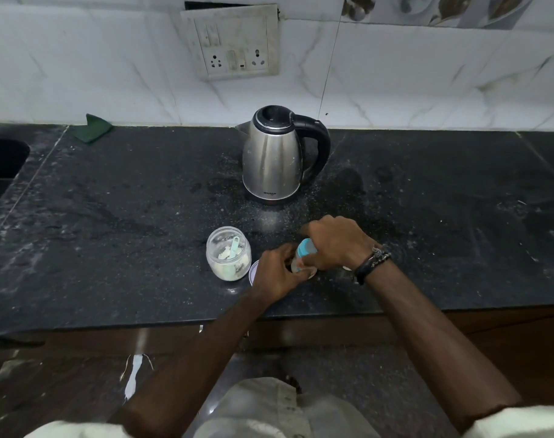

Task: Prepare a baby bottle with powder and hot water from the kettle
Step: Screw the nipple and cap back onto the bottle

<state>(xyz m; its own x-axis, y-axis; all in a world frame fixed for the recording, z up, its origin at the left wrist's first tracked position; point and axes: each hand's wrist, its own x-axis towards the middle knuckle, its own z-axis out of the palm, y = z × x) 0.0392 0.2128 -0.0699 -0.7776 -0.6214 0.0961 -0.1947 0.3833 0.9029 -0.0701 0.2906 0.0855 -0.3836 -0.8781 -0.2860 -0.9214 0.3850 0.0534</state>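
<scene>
My left hand (277, 271) is closed around the lower part of the bottle (302, 256), and my right hand (338, 241) grips its blue top from above. The bottle stands between my hands on the counter (111, 216). Just left of my left hand is the open powder jar (228, 257), with a scoop (234, 248) inside. The kettle (275, 156) stands beyond my hands, well apart.
</scene>
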